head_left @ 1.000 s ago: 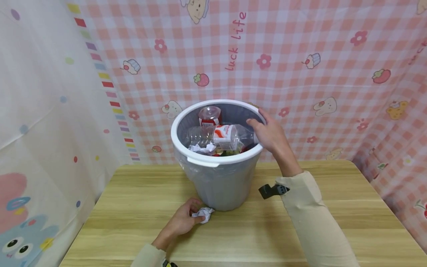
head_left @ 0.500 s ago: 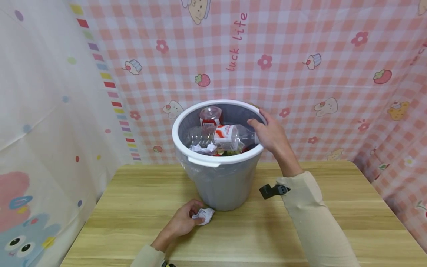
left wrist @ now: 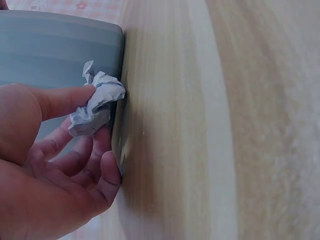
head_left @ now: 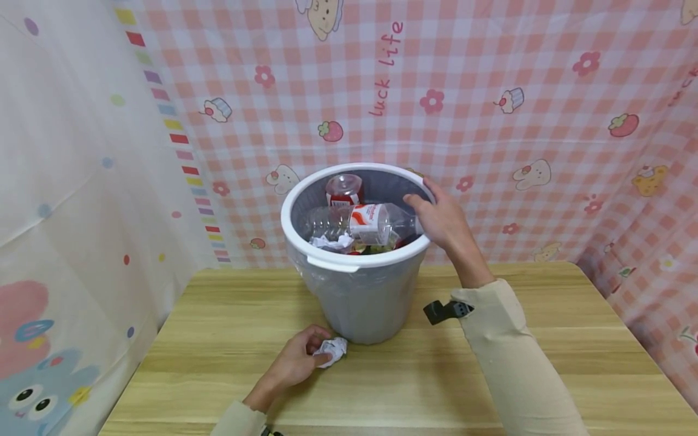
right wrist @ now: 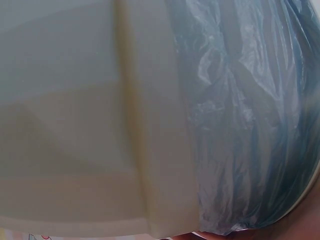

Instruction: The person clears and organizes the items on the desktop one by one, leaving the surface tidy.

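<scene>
A grey trash can with a white rim stands upright on the wooden table, a clear plastic liner showing below the rim. My left hand pinches a crumpled ball of white paper between thumb and fingers, low beside the can's base. In the left wrist view the paper ball sits just over the tabletop, in front of the can's wall. Up at the right side of the rim, my right hand grips the edge, thumb inside. Most of that hand is outside the right wrist view, which the can and liner fill.
Inside the can lie a clear plastic bottle on its side, another bottle with a red label, more crumpled paper and colourful scraps. The wooden table extends to both sides. A pink checked curtain hangs behind.
My left hand has shifted very slightly left with the paper ball, which has turned a little in the fingers. The right hand and the can stay put.
</scene>
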Action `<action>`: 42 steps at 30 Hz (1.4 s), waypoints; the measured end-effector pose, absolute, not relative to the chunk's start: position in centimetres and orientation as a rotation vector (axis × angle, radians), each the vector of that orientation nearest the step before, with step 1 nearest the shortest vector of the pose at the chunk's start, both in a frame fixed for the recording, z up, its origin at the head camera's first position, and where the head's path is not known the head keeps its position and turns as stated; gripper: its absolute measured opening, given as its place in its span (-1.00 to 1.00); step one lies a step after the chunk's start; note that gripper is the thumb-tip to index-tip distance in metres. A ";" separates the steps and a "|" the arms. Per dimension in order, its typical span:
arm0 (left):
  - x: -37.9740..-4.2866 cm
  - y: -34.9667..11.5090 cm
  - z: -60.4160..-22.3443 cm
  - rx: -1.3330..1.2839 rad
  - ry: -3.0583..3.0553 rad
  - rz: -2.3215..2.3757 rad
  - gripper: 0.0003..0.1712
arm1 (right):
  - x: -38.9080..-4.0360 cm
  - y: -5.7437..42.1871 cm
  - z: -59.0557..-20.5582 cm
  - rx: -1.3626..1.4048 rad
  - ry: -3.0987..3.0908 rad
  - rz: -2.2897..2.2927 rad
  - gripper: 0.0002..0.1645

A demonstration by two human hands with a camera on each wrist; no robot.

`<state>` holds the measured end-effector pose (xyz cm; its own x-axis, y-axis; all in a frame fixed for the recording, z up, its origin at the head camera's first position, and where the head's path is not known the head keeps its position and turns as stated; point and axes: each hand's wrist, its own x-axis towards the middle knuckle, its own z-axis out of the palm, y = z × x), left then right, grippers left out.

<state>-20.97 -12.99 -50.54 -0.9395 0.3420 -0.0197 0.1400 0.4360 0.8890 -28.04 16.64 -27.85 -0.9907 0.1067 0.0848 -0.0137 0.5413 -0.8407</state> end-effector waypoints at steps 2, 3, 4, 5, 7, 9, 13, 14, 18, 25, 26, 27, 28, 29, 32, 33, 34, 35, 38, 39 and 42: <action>-21.0 -13.0 -50.6 0.426 2.488 1.518 -0.61 | -28.0 16.6 -27.8 -0.081 -2.644 1.451 -0.12; -21.0 -13.0 -50.6 0.426 2.488 1.520 -0.61 | -28.0 16.6 -27.8 -0.078 -2.643 1.451 -0.12; -21.0 -13.1 -50.6 0.425 2.488 1.521 -0.62 | -28.0 16.6 -27.8 -0.078 -2.643 1.453 -0.12; -21.0 -13.1 -50.6 0.425 2.491 1.517 -0.62 | -28.0 16.6 -27.8 -0.079 -2.644 1.455 -0.12; -21.0 -13.2 -50.4 0.421 2.494 1.514 -0.62 | -28.0 16.6 -27.8 -0.080 -2.643 1.458 -0.12; -21.0 -13.4 -50.1 0.408 2.491 1.518 -0.61 | -28.0 16.5 -27.8 -0.079 -2.643 1.460 -0.12; -20.8 -13.7 -49.3 0.393 2.492 1.550 -0.59 | -28.0 16.6 -27.9 -0.082 -2.643 1.459 -0.12; -20.7 -13.8 -49.1 0.393 2.491 1.560 -0.58 | -28.0 16.6 -27.9 -0.081 -2.643 1.458 -0.11; -20.7 -14.0 -48.3 0.383 2.472 1.612 -0.57 | -28.1 16.7 -27.9 -0.080 -2.642 1.445 -0.11; -20.5 -14.5 -47.2 0.376 2.435 1.640 -0.52 | -28.0 16.8 -28.0 -0.073 -2.640 1.443 -0.12; -20.5 -14.6 -47.0 0.376 2.437 1.644 -0.52 | -27.9 16.7 -28.0 -0.072 -2.640 1.443 -0.12; -20.5 -14.7 -46.9 0.376 2.438 1.650 -0.52 | -27.9 16.7 -28.0 -0.072 -2.640 1.442 -0.12; -20.5 -14.8 -46.7 0.376 2.442 1.657 -0.52 | -27.9 16.7 -28.0 -0.070 -2.641 1.442 -0.12; -20.5 -14.9 -46.5 0.373 2.444 1.666 -0.53 | -27.9 16.7 -28.0 -0.072 -2.643 1.439 -0.12; -20.5 -15.1 -46.0 0.369 2.447 1.691 -0.53 | -27.9 16.7 -28.0 -0.071 -2.645 1.436 -0.12; -20.6 -15.2 -45.9 0.365 2.445 1.699 -0.53 | -27.9 16.6 -28.0 -0.071 -2.645 1.436 -0.12; -20.6 -15.3 -45.8 0.358 2.444 1.705 -0.53 | -27.9 16.7 -28.0 -0.073 -2.645 1.436 -0.12; -20.6 -15.3 -45.7 0.351 2.440 1.710 -0.52 | -28.0 16.7 -28.0 -0.074 -2.645 1.436 -0.12; -20.6 -15.5 -45.4 0.335 2.428 1.726 -0.51 | -28.0 16.7 -28.0 -0.073 -2.641 1.439 -0.12; -20.6 -15.5 -45.3 0.335 2.423 1.731 -0.51 | -28.0 16.7 -28.0 -0.071 -2.640 1.440 -0.12; -20.6 -15.7 -45.0 0.336 2.425 1.735 -0.51 | -28.0 16.6 -27.9 -0.070 -2.637 1.445 -0.12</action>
<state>-20.60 -15.67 -44.96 -0.9650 0.2617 0.0149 0.0986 0.3098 0.9457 -28.03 16.62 -27.92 -0.9900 0.1044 0.0948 -0.0237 0.5395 -0.8417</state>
